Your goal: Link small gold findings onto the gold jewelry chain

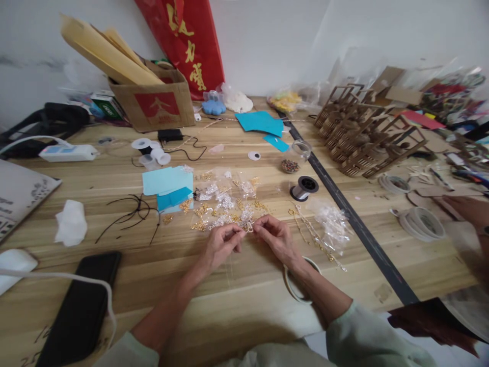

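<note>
Two hands at a small metallic piece over a wooden table

The left hand and right hand are each closed in a narrow pinch, thumb to finger, on a small piece between them; its exact form is too small to tell. Just beyond the fingertips lie gold and silver findings, partly in clear bags. Beyond and to the left of these are light-blue cards, with black cord nearer and further left. Well to the left of the left hand are a white tissue and a dark phone, a white cable crossing over the latter.

To the right of the right hand, fine chains lie beside crumpled clear bags; beyond them stands a spool of thin wire, and farther still a clear jar of small beads. A pale hoop lies under the right forearm. Far right, beyond a dark strip, are brown wooden models and another person's hand.
</note>
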The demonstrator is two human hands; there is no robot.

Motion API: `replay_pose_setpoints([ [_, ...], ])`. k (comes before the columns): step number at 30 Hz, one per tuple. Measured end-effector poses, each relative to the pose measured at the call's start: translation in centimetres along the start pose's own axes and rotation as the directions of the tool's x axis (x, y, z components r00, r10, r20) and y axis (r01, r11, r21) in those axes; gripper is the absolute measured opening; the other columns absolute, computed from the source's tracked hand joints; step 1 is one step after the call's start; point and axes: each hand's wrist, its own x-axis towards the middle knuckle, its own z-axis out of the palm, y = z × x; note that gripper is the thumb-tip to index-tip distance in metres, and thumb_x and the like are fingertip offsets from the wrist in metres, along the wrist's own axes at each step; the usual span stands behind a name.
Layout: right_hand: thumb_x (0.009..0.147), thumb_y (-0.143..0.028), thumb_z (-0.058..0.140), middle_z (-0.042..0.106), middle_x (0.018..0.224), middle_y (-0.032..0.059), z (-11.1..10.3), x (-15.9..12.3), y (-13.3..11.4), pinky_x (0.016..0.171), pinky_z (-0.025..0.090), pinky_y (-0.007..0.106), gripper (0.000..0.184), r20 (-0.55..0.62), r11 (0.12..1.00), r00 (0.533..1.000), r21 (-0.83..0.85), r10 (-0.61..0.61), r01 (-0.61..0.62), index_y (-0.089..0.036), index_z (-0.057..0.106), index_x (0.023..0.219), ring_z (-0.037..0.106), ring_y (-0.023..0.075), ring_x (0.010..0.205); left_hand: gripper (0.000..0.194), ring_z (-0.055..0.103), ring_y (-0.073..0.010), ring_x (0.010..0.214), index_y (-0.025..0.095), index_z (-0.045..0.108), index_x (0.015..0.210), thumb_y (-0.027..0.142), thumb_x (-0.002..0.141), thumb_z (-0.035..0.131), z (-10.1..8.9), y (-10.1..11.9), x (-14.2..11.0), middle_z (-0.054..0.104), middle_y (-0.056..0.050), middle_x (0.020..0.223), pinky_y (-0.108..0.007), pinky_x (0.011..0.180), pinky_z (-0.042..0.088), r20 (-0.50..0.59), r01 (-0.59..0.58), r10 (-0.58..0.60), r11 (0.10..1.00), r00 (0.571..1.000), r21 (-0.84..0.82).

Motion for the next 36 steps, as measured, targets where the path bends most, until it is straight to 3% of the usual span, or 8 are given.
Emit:
replay_pose_setpoints([
  [5, 0.08, -0.044, 0.066, 0.062, 0.07, 0.0018, 0.5, -0.3, -0.4, 0.061, 0.045, 0.025, 0.027, -0.016, 1.0, 1.0, 0.0, -0.01, 0.01, -0.017, 0.062, 0.078, 0.056, 0.0138, 0.065, 0.028, 0.053, -0.0108, 0.05, 0.015, 0.062, 0.074, 0.043, 0.077, 0.062, 0.2, 0.0, 0.0, 0.059, 0.001, 0.054, -0.022, 0.052, 0.044, 0.011, 0.006, -0.005, 0.998, 1.0, -0.058],
  [10, 0.08, -0.04, 0.066, 0.063, 0.069, 0.0014, 0.8, -0.5, -0.4, 0.058, 0.043, 0.024, 0.023, -0.009, 1.0, 1.0, -0.022, -0.014, 0.014, -0.017, 0.063, 0.079, 0.055, 0.0131, 0.063, 0.025, 0.053, -0.0107, 0.057, 0.015, 0.06, 0.071, 0.038, 0.071, 0.068, 0.5, -0.1, -0.1, 0.059, 0.001, 0.061, -0.022, 0.056, 0.044, -0.015, -0.005, 0.003, 0.992, 1.0, -0.124],
  [16, 0.085, -0.034, 0.062, 0.065, 0.073, 0.0024, 1.0, -0.9, 0.0, 0.057, 0.044, 0.024, 0.017, 0.013, 0.976, 0.996, -0.2, -0.085, 0.086, -0.018, 0.064, 0.081, 0.057, 0.0138, 0.063, 0.023, 0.051, -0.0107, 0.057, 0.015, 0.06, 0.07, 0.037, 0.072, 0.066, 0.4, -0.4, 0.0, 0.058, 0.001, 0.062, -0.021, 0.054, 0.04, -0.068, -0.025, 0.019, 0.996, 0.998, -0.09],
  [22, 0.09, -0.026, 0.054, 0.062, 0.078, 0.0043, 1.0, -1.3, -0.1, 0.06, 0.046, 0.026, 0.013, 0.116, 0.858, 0.961, -0.433, -0.251, 0.276, -0.02, 0.064, 0.086, 0.057, 0.0155, 0.068, 0.016, 0.053, -0.012, 0.061, 0.015, 0.062, 0.071, 0.031, 0.072, 0.064, 0.4, -0.7, 0.0, 0.06, 0.0, 0.065, -0.022, 0.057, 0.042, -0.117, -0.035, 0.034, 0.999, 0.992, -0.006],
  [30, 0.093, -0.02, 0.046, 0.056, 0.099, 0.0106, 0.9, -1.8, 0.0, 0.067, 0.048, 0.028, 0.018, 0.224, 0.559, 0.888, -0.708, -0.402, 0.432, -0.02, 0.064, 0.096, 0.059, 0.0171, 0.079, 0.007, 0.054, -0.012, 0.06, 0.015, 0.06, 0.07, 0.022, 0.074, 0.06, 0.8, -0.6, -0.2, 0.06, 0.0, 0.065, -0.021, 0.057, 0.043, -0.165, -0.119, 0.143, 0.982, 0.976, 0.146],
  [33, 0.093, -0.017, 0.046, 0.06, 0.108, 0.012, 0.9, -1.7, 0.1, 0.075, 0.049, 0.03, 0.018, 0.262, 0.541, 0.854, -0.681, -0.449, 0.494, -0.02, 0.062, 0.099, 0.06, 0.02, 0.092, 0.007, 0.054, -0.0121, 0.06, 0.016, 0.06, 0.069, 0.021, 0.073, 0.06, 0.8, -0.6, -0.2, 0.059, 0.0, 0.064, -0.022, 0.057, 0.043, -0.156, -0.129, 0.155, 0.978, 0.975, 0.164],
  [36, 0.094, -0.015, 0.044, 0.064, 0.103, 0.011, 0.8, -1.5, 0.0, 0.079, 0.05, 0.031, 0.018, 0.273, 0.608, 0.859, -0.616, -0.433, 0.501, -0.02, 0.06, 0.1, 0.061, 0.0203, 0.096, 0.009, 0.054, -0.0127, 0.061, 0.015, 0.061, 0.068, 0.023, 0.073, 0.061, 0.7, -0.7, -0.1, 0.06, -0.001, 0.065, -0.022, 0.058, 0.043, -0.142, -0.116, 0.137, 0.982, 0.98, 0.149],
])
